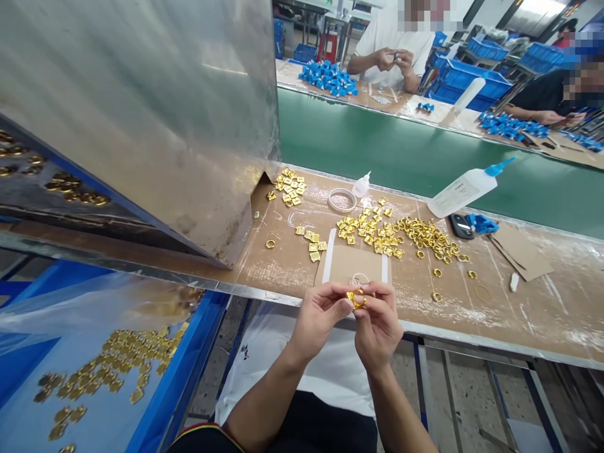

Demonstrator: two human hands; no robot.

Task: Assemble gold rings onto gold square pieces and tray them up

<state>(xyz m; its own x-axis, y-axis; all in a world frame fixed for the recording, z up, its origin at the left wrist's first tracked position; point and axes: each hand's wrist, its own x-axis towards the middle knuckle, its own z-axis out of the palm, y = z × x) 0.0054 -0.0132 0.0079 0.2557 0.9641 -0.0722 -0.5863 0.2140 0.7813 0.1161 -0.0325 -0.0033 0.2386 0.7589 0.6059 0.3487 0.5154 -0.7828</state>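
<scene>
My left hand and my right hand meet at the table's front edge, fingers pinched on a small shiny gold ring. Fingertips cover part of it, so I cannot tell whether it is one piece or two joined. Just beyond my fingers, a cardboard sheet with white strips lies on the tabletop. Behind it is a pile of square-faced gold pieces, and to its right a heap of plain gold rings. Several square gold pieces lie to the left.
A large metal panel blocks the left side. On the table are a tape roll, a small glue bottle, a larger bottle and a dark device. A blue crate stands lower left. Two people work across the green belt.
</scene>
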